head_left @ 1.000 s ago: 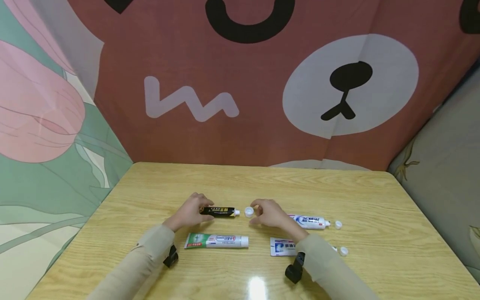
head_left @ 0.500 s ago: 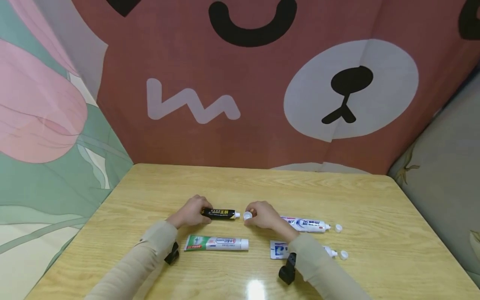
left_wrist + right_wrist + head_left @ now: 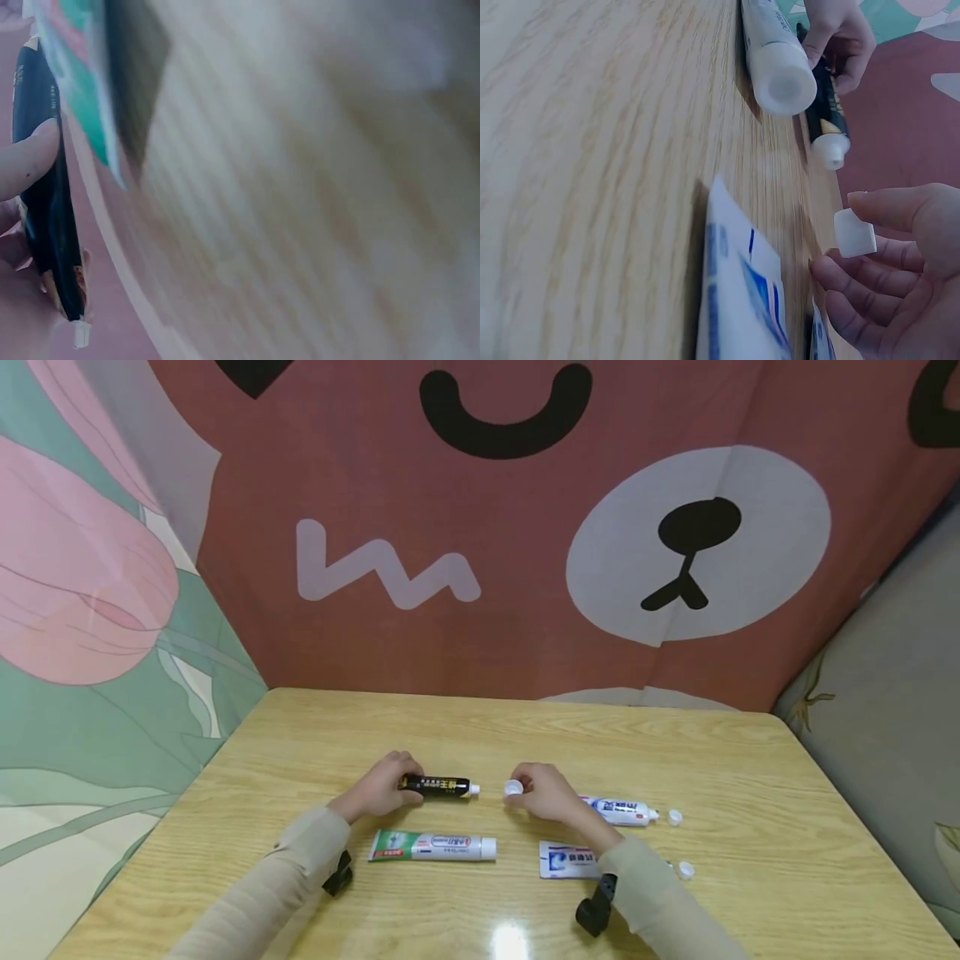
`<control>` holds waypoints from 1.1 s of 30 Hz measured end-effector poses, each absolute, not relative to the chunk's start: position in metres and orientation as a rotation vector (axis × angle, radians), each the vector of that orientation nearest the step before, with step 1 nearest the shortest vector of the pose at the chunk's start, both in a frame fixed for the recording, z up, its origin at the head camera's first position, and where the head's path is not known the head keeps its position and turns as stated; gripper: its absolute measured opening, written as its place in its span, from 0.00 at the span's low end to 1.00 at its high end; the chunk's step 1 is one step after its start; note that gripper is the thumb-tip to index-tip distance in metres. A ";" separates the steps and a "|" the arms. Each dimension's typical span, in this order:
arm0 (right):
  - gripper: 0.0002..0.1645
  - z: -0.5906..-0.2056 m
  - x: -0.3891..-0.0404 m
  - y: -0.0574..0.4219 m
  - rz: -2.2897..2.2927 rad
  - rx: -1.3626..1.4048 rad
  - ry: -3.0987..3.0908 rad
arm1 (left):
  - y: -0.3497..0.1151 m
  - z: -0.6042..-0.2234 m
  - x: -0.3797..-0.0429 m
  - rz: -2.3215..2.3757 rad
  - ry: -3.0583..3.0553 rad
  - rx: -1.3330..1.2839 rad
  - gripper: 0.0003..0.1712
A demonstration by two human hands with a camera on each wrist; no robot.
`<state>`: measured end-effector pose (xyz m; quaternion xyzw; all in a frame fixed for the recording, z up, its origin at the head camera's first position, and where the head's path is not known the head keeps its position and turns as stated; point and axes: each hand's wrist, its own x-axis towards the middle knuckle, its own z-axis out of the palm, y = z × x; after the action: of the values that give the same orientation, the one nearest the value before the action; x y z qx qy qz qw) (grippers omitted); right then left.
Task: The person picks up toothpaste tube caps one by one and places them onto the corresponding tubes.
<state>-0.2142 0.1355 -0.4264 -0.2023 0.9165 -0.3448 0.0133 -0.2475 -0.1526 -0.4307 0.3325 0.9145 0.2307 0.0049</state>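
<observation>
A black toothpaste tube (image 3: 442, 787) lies near the middle of the table, its bare white nozzle pointing right. My left hand (image 3: 386, 783) grips its tail end, with the thumb across the tube in the left wrist view. To the right, apart from the nozzle, my right hand (image 3: 549, 791) pinches a white cap (image 3: 854, 233) between thumb and fingers. Nearer me lies a green and white toothpaste tube (image 3: 435, 846) with its white cap on. In the right wrist view, the black tube's nozzle (image 3: 831, 151) faces toward the pinched cap.
Right of my hands, a blue and white toothpaste tube (image 3: 621, 811) lies uncapped, a loose white cap (image 3: 675, 817) just beyond its nozzle. My right forearm partly covers another white tube (image 3: 564, 860); a second loose cap (image 3: 686, 870) lies beside it.
The right hand has closed its fingers on the white cap, then drawn it slightly right, away from the black tube's nozzle. The left hand keeps hold of the tube in nearly the same place.
</observation>
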 end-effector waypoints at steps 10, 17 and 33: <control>0.12 -0.423 -0.209 0.148 -1.207 -0.613 2.831 | -0.150 -0.421 -0.248 0.841 2.886 1.128 0.16; 0.13 -0.421 -0.209 0.153 -1.212 -0.637 2.844 | -0.148 -0.418 -0.246 0.854 2.882 1.134 0.16; 0.14 -0.413 -0.207 0.154 -1.282 -0.668 2.838 | -0.141 -0.410 -0.239 0.891 2.901 1.116 0.13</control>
<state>-0.2073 0.1538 -0.4128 -0.2097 0.8909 -0.4023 -0.0219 -0.2393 -0.1410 -0.4099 0.3447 0.8963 0.2752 -0.0459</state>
